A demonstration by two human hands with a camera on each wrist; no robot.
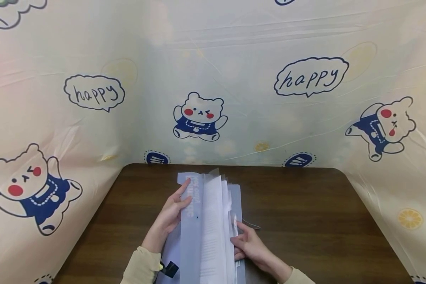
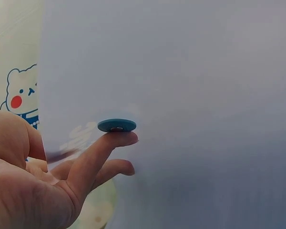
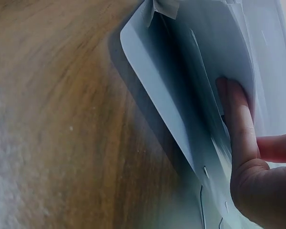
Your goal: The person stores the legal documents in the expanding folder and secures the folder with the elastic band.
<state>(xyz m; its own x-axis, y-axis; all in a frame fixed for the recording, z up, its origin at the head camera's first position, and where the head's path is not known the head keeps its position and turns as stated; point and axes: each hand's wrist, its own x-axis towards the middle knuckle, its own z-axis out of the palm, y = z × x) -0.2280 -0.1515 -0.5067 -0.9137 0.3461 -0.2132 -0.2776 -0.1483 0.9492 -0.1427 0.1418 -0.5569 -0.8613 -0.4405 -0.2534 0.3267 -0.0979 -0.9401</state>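
A blue-grey expanding file folder [image 1: 191,244] with pale lettering stands on the table before me, its top facing up and its pockets spread. White printed papers [image 1: 211,236] fill it between clear dividers [image 1: 214,172]. My left hand [image 1: 172,213] grips the folder's flap at the left edge, thumb on one face and fingers on the other. A round teal button [image 2: 117,125] on the flap sits right at a fingertip. My right hand [image 1: 250,244] pinches pocket sheets at the right side, and two of its fingers [image 3: 240,119] reach in between the layers.
A thin closure cord [image 1: 252,225] sticks out to the folder's right. The dark wood table [image 1: 305,213] extends on both sides, with rounded far corners. Behind it hangs a pale curtain [image 1: 248,79] with bear prints. A black strap piece [image 1: 170,269] is at my left wrist.
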